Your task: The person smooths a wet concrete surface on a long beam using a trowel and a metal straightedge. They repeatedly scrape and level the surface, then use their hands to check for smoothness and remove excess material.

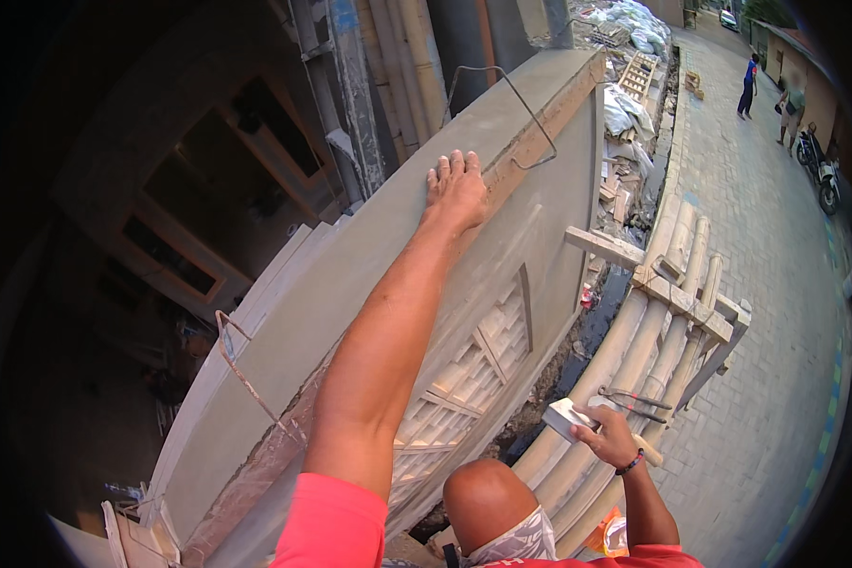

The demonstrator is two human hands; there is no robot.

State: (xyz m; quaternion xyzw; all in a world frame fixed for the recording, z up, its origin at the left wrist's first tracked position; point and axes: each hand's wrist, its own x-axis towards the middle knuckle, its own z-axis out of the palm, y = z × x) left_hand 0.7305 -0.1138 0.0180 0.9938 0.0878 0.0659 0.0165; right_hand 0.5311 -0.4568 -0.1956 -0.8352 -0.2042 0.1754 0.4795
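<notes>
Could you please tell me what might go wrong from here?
The pale block in the right hand could drop between the bamboo poles if the grip slips. The metal hand tool lying loose on those round poles might roll or get knocked off. The left hand, on the wall top, could catch the bent metal rod just beyond it if it slid forward.
</notes>
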